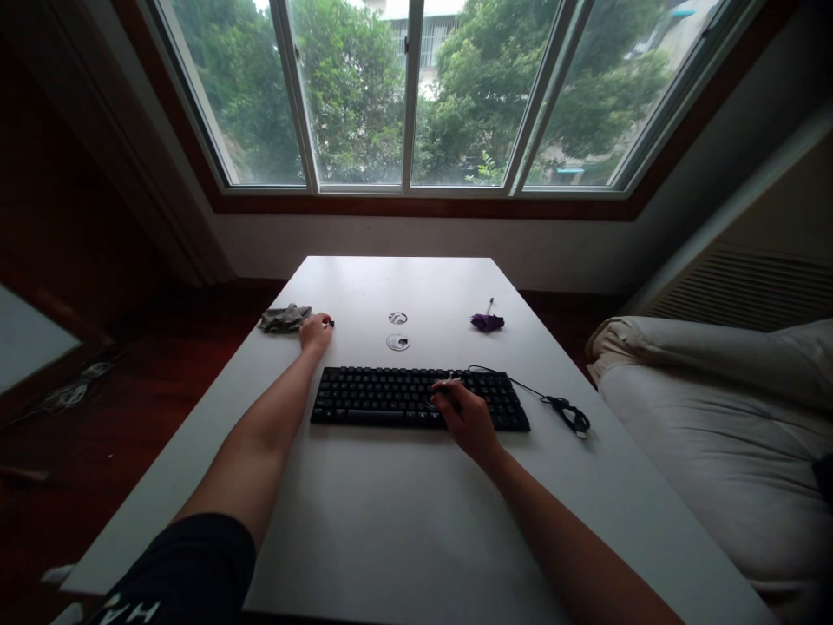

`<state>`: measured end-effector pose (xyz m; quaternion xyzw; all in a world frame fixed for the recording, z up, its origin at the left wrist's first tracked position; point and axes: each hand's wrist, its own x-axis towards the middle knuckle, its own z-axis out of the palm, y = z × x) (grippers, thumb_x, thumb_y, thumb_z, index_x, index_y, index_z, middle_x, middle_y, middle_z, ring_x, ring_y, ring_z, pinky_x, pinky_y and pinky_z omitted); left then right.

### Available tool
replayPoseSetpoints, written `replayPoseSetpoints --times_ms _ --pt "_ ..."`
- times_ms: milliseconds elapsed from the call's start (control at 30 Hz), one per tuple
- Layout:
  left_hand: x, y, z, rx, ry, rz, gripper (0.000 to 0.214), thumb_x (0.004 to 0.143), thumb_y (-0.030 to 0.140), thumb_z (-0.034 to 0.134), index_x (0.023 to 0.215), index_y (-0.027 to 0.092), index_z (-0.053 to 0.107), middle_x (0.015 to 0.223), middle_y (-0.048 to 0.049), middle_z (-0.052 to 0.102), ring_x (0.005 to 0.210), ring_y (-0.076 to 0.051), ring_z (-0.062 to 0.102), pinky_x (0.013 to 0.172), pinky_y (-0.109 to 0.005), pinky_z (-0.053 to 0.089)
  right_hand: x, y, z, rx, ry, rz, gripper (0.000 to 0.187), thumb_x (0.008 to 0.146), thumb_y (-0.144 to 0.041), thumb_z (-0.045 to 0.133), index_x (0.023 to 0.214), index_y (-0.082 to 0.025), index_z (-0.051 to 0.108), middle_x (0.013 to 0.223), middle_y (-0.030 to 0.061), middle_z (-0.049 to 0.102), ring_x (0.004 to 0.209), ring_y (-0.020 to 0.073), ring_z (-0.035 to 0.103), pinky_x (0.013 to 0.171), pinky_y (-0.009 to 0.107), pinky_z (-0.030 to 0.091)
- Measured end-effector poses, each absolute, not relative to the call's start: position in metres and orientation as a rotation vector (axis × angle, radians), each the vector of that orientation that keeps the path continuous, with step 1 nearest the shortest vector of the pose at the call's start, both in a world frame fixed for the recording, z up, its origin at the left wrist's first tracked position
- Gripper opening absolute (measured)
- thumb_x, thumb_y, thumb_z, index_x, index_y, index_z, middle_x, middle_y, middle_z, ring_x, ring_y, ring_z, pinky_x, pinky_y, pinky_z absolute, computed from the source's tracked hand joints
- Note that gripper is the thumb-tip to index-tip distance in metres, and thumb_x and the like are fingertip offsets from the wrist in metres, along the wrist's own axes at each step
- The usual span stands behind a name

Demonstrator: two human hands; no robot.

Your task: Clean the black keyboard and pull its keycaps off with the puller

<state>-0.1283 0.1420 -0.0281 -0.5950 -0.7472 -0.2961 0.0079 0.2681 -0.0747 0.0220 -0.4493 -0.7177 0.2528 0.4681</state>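
Note:
A black keyboard (370, 398) lies flat on the white table in front of me. Above its right half, my right hand (465, 417) is closed, fingers pinched around a small tool with a thin, light metal end (450, 378); its exact kind is too small to tell. My left hand (316, 332) reaches to the table's left side, beside a crumpled grey-green cloth (285, 319). Its fingertips are pressed together at a small black piece (331, 324), which looks like a keycap. The hand partly covers the cloth's right end.
A coiled black cable (569, 415) with a USB plug lies right of the keyboard. Two round printed marks (398, 342) are behind it. A purple cloth (488, 323) with a thin stick sits at the back right. A pale sofa (716, 434) borders the table (390, 521).

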Motion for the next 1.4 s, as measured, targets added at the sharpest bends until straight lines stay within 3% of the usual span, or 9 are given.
replayPoseSetpoints --times_ms 467,733,933,1133,1400 --pt "-0.123 0.126 -0.018 -1.781 -2.381 -1.088 0.029 0.085 0.015 0.053 0.108 0.021 0.069 0.106 -0.0089 0.072 0.103 -0.025 0.063 0.094 -0.035 0.045 0.272 -0.069 0.013 -1.126 -1.765 0.601 0.019 0.097 -0.034 0.055 0.107 -0.023 0.066 0.088 0.0044 0.074 0.077 0.0206 0.070 0.075 0.031 0.055" --pt "-0.123 0.091 -0.021 -1.934 -2.501 -1.265 0.025 0.083 0.022 0.055 0.100 0.024 0.074 0.095 -0.0027 0.075 0.086 -0.021 0.066 0.082 -0.031 0.048 0.253 -0.077 0.009 -1.068 -1.770 0.531 0.018 0.098 -0.033 0.052 0.106 -0.023 0.065 0.098 0.0068 0.071 0.083 0.0199 0.068 0.079 0.031 0.054" --pt "-0.122 0.051 -0.023 -2.103 -2.455 -1.353 0.026 0.081 0.026 0.056 0.099 0.023 0.075 0.090 -0.0019 0.075 0.083 -0.019 0.066 0.078 -0.030 0.050 0.225 -0.097 -0.001 -0.843 -1.913 0.731 0.016 0.099 -0.030 0.052 0.105 -0.023 0.065 0.094 0.0060 0.071 0.079 0.0174 0.068 0.073 0.028 0.054" --pt "-0.124 0.018 -0.020 -2.365 -2.400 -1.274 0.031 0.080 0.027 0.050 0.099 0.024 0.075 0.067 0.0016 0.060 0.066 -0.018 0.058 0.065 -0.029 0.048 0.215 -0.098 -0.002 -0.829 -1.929 0.860 0.017 0.099 -0.030 0.053 0.106 -0.022 0.066 0.099 0.0069 0.072 0.088 0.0187 0.069 0.081 0.031 0.055" --pt "-0.126 0.006 -0.016 -2.368 -2.237 -1.277 0.032 0.078 0.022 0.052 0.102 0.023 0.073 0.103 -0.0038 0.068 0.083 -0.018 0.062 0.083 -0.032 0.052 0.213 -0.098 -0.003 -0.849 -1.915 0.981 0.020 0.099 -0.034 0.055 0.107 -0.021 0.067 0.094 0.0062 0.072 0.082 0.0177 0.070 0.073 0.028 0.056"
